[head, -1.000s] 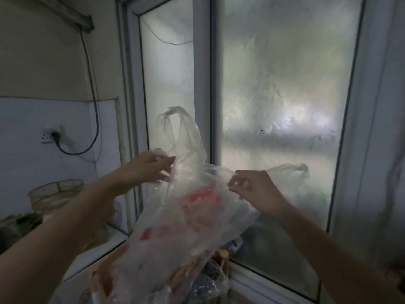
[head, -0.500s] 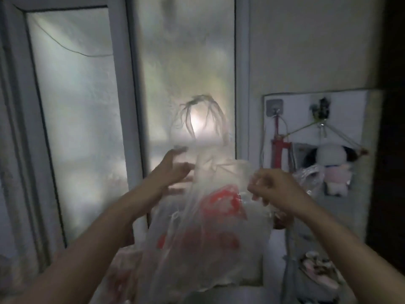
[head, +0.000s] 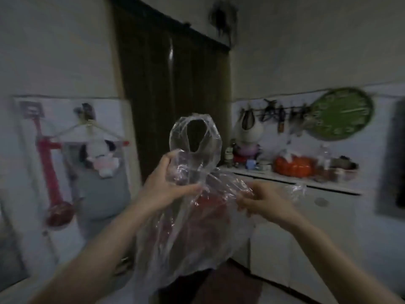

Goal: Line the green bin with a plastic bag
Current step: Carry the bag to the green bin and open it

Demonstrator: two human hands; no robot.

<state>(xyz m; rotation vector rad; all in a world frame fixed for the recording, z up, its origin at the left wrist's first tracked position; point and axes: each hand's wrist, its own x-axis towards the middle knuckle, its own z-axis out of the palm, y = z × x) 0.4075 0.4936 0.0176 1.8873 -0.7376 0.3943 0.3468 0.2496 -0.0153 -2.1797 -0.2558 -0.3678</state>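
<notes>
— Closest to us, what do we have in our hands?

— The plastic bag. Our left hand and right hand both pinch it near the top, fingers closed on bunched film, one on each side of the mouth and level with each other. The bag sits between them, neither hand clearly nearer to it.

— And which way does it lie from the grip?

— Straight down. Its long axis is upright: the clear body with red print hangs below our hands, while one handle loop stands up above the left hand. The mouth looks mostly shut, so we judge it must be pulled apart sideways before it can go over a rim.

— Where is the green bin?

— We can't see it. Nothing here reads as a bin, so we would have to find it first, probably lower than where we are looking.

— Further back?

— A white counter to the right with blurred clutter, a green round thing hung on the wall, and a dark curtain behind the bag.
</notes>
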